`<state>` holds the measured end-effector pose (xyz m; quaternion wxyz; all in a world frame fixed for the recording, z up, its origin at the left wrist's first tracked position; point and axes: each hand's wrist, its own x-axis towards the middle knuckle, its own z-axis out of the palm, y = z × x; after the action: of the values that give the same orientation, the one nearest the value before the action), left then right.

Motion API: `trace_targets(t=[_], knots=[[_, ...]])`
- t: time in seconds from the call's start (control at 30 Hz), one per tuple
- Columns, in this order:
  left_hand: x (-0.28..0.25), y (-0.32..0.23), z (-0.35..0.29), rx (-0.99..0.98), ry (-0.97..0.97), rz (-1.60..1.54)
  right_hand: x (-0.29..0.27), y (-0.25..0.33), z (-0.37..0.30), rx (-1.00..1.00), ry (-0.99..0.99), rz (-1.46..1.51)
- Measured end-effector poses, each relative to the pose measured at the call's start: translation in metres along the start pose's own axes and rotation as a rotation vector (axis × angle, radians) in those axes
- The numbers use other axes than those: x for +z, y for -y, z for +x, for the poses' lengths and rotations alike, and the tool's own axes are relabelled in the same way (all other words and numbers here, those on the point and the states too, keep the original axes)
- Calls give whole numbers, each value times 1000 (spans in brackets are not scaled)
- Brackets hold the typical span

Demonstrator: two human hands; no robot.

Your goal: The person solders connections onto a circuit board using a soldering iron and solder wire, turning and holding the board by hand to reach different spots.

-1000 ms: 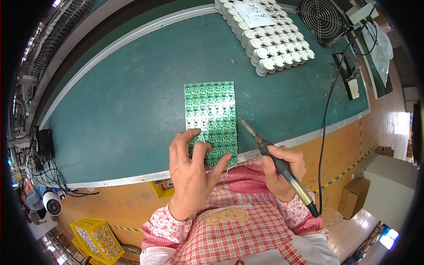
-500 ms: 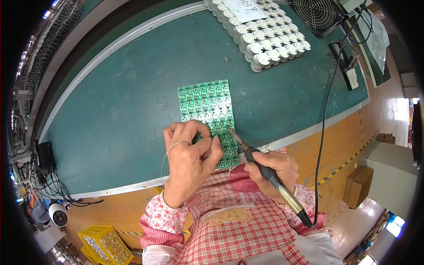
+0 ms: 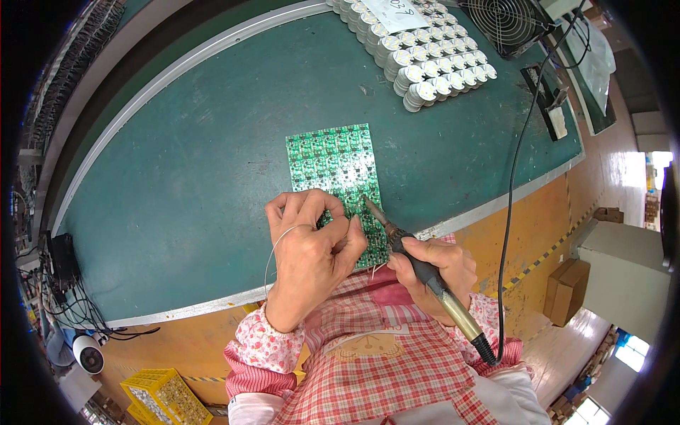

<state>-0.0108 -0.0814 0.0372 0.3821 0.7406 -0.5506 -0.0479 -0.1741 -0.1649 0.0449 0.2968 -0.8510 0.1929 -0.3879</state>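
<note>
Partly beneath the left hand [image 3: 306, 248] lies a circuit board [image 3: 331, 157].

Left fingers [image 3: 331, 232] in a pinch, right fingers [image 3: 431, 249] curled

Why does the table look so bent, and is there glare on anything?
In the head view, the wide fisheye lens bows the green table's far edge and leaves the corners dark; also in the head view, pale glare washes over part of the circuit board, and a bright patch at lower right is blown out.
</note>
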Motion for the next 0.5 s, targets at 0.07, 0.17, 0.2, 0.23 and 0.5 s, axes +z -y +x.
trace_targets(t=[0.07,0.17,0.2,0.23,0.5], knots=[[0,0,0,5,-1,-1,0,1,0,2,7,-5],[1,1,0,12,-4,2,0,4,0,5,18,-32],[1,1,0,13,-5,6,0,5,0,5,22,-54],[1,1,0,13,-6,5,1,6,1,5,23,-55],[0,2,-1,7,-8,-28,-3,14,5,17,-13,-128]])
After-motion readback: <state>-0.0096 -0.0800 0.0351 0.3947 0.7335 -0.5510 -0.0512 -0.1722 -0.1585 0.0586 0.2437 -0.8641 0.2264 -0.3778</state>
